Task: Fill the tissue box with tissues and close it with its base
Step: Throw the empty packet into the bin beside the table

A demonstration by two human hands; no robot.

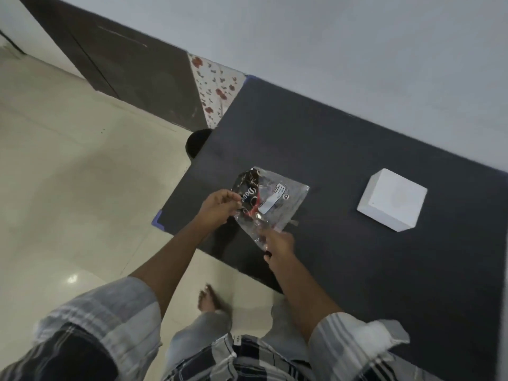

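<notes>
I have both hands on a clear plastic tissue packet (pixel 268 204) with dark and red print, held just above the near left part of the dark worktop (pixel 343 149). My left hand (pixel 220 206) pinches its left edge between thumb and fingertips, closed on the film. My right hand (pixel 277 243) is closed on the packet's lower corner, the fingers curled under it; I cannot see the grip itself, only that the film runs into the hand. The packet looks thin and mostly see-through, so I cannot tell how many tissues are in it.

The white tissue box (pixel 392 199) sits on the worktop well apart from the packet, off to my right and a little further from me. It rests with a faint round opening showing on its upper face. I cannot make out a separate base anywhere in view.

What matters for the next move, as I judge it: the box lies on the right-hand side, so the right hand is the nearer one to reach it, while the left can keep the packet. The packet's long axis runs diagonally from its lower corner, at my right hand, up and away to the left. Tissues have to come out first; the box stands untouched.
</notes>
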